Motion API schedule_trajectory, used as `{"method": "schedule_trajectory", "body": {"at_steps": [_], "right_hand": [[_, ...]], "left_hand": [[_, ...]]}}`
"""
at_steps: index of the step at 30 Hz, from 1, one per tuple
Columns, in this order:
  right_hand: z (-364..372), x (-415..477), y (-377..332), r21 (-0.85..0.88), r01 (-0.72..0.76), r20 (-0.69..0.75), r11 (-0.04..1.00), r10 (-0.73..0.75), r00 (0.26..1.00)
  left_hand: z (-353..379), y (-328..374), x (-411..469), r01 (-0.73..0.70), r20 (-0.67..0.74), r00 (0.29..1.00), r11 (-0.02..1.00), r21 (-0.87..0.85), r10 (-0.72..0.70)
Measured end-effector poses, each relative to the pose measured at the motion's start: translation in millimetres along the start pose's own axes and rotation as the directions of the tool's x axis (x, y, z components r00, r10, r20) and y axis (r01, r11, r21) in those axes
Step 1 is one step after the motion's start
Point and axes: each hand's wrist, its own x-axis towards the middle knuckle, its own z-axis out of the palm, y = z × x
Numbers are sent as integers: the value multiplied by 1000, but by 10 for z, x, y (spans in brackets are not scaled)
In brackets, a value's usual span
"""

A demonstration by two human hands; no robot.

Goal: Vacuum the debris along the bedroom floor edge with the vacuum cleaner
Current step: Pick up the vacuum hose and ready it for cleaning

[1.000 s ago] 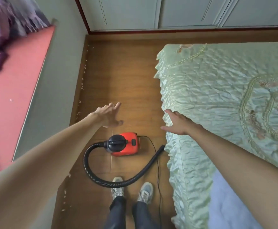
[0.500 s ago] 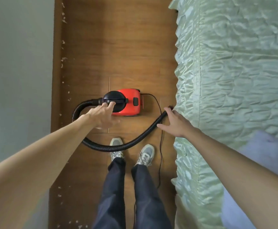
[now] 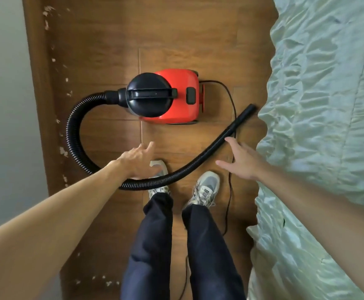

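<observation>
Here, both hands, left [image 3: 139, 160] and right [image 3: 242, 161], hover spread and empty above a red vacuum cleaner [image 3: 166, 97] on the floor; its ribbed hose [image 3: 72, 135] looks floppy, so grip the stiff nozzle [image 3: 242, 116].

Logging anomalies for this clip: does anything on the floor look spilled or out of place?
Yes. Pale debris is scattered along the floor edge beside the wall, from top left down past the hose. The hose loops across the person's left shoe, and its open end lies unheld by the bed.
</observation>
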Motion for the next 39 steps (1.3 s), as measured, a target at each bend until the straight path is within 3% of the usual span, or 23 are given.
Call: {"method": "schedule_trajectory", "body": {"at_steps": [12, 18, 22, 26, 31, 35, 39], "right_hand": [[881, 948, 303, -2, -38, 100, 999, 38, 994], [1126, 1562, 520, 120, -202, 55, 972, 197, 979], [1247, 2014, 633, 316, -339, -53, 886, 374, 926], [1330, 2386, 705, 455, -446, -150, 770, 561, 814], [1366, 2619, 737, 677, -432, -142, 595, 683, 716], [1381, 2623, 637, 761, -387, -136, 520, 712, 689], [1471, 2514, 411, 776, -389, -76, 496, 687, 723]], "left_hand": [[751, 74, 966, -117, 104, 988, 991, 59, 111], [1208, 157, 1539, -155, 104, 984, 985, 79, 146], [1427, 260, 1876, -202, 119, 973, 979, 27, 197], [1601, 321, 2203, -249, 121, 960, 968, -43, 252], [1703, 334, 2260, -262, 103, 955, 954, -144, 277], [1646, 237, 2154, -246, 107, 956, 947, -207, 272], [1547, 112, 1995, -259, 185, 942, 957, -129, 280]]}}
